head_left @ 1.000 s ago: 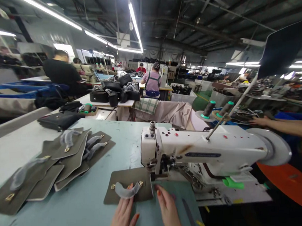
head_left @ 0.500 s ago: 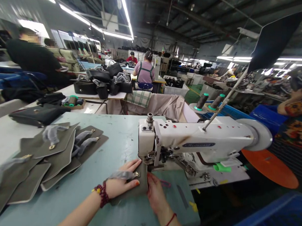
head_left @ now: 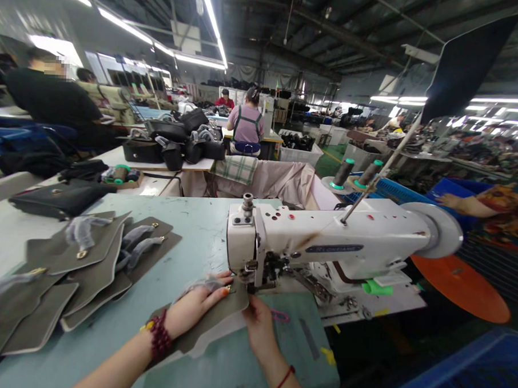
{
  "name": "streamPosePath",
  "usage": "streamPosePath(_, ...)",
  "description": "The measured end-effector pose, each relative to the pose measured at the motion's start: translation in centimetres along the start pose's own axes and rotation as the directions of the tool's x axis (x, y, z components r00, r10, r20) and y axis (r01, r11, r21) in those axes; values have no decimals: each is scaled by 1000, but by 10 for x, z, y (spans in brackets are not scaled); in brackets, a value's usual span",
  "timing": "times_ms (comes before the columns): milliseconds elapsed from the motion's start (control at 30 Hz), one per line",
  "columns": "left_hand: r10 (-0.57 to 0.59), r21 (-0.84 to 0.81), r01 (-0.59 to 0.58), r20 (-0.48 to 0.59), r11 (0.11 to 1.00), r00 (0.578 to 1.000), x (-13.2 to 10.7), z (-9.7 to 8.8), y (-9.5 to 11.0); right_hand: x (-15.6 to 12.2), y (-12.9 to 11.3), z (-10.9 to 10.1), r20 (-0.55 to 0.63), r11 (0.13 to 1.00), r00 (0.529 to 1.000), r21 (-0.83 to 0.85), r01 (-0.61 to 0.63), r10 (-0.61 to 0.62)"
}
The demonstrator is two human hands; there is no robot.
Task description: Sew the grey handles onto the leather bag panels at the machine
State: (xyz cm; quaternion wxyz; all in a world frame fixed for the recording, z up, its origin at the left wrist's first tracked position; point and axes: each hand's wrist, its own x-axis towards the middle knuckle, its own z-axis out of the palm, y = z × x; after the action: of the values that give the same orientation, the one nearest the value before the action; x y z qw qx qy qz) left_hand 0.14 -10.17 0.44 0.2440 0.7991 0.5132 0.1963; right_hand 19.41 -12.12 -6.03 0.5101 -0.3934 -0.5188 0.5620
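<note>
A grey-brown leather-look panel [head_left: 232, 301] lies at the head of a white sewing machine [head_left: 326, 237], its far end near the presser foot. A pale layer shows along its near edge. My left hand [head_left: 194, 311] lies flat over the panel, fingers stretched toward the machine, thumb beside a small gold-coloured fitting [head_left: 228, 288]. A strap wrapped in clear plastic [head_left: 203, 283] runs behind that hand. My right hand [head_left: 259, 325] pinches the panel's right edge just below the needle area; its fingertips are partly hidden.
Similar panels [head_left: 92, 272] with wrapped straps lie piled at left. Beyond them is a black bag [head_left: 61, 197]. A pink loop [head_left: 279, 315] lies right of my right hand. Thread cones [head_left: 343, 173] stand behind the machine. A blue crate [head_left: 461, 374] is at lower right. Other people sit farther off.
The panel has turned, its near end swinging left and showing the pale layer. My left hand has shifted left with it. A person's arm at far right reaches farther left.
</note>
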Motion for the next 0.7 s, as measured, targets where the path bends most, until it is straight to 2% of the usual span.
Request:
streamPosePath(67, 24, 60, -22, -19, 998, 1000, 0, 1, 7, -2, -4, 2, -14, 1000, 1000, 2, 2, -2)
streamPosePath(133, 100, 230, -91, -27, 969, 995, 0, 3, 14, -3, -6, 5, -21, 999, 1000, 36, -19, 20)
streamPosePath(200, 179, 408, -162, -4, 899, 984, 1, 6, 16, -4, -4, 8, -11, 994, 998, 87, -60, 61)
streamPosePath(267, 213, 512, -195, 25, 837, 977, 3, 9, 15, -4, -2, 9, 9, 989, 996, 119, -92, 92)
streamPosePath(433, 189, 619, -166, 30, 768, 982, 5, 15, 12, -3, -14, 0, 122, 981, 985, 136, -141, 124)
streamPosePath(567, 169, 650, -161, 50, 743, 984, 6, 13, 19, -4, -32, -10, 280, 915, 918, 211, -344, 281)
streamPosePath(633, 171, 654, -161, 49, 740, 984, 6, 11, 23, -5, -32, -9, 255, 897, 909, 219, -385, 328)
streamPosePath(700, 170, 660, -158, 47, 734, 984, 6, 10, 26, -6, -25, -4, 133, 933, 941, 146, -328, 310)
